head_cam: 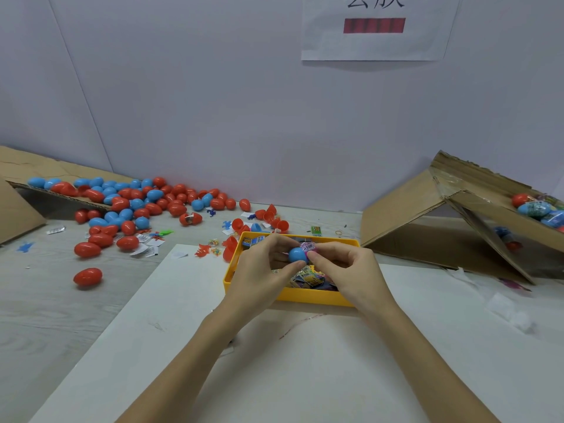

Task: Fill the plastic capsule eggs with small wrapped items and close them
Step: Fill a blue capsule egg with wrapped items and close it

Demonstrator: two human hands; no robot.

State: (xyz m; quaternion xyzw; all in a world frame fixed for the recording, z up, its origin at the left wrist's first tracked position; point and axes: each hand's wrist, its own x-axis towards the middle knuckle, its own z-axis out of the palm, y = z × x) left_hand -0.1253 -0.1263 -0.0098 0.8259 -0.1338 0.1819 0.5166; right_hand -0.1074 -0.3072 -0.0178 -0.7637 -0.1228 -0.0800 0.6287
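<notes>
Above the yellow tray [311, 297] my left hand [265, 267] grips a blue egg half [296, 254] between thumb and fingers. Right beside it, my right hand [345, 264] pinches a small pink wrapped item [308, 247] at the half's open side. The tray holds several more wrapped items [308, 277]. Whether the item is inside the half cannot be told; my fingers hide the joint.
Several red and blue eggs [137, 203] spill from a cardboard flap [18, 166] at the left. Loose red halves [271, 219] lie behind the tray. A tilted cardboard box [427, 209] at the right holds filled eggs [537, 209]. A white sheet [274, 361] lies under my arms.
</notes>
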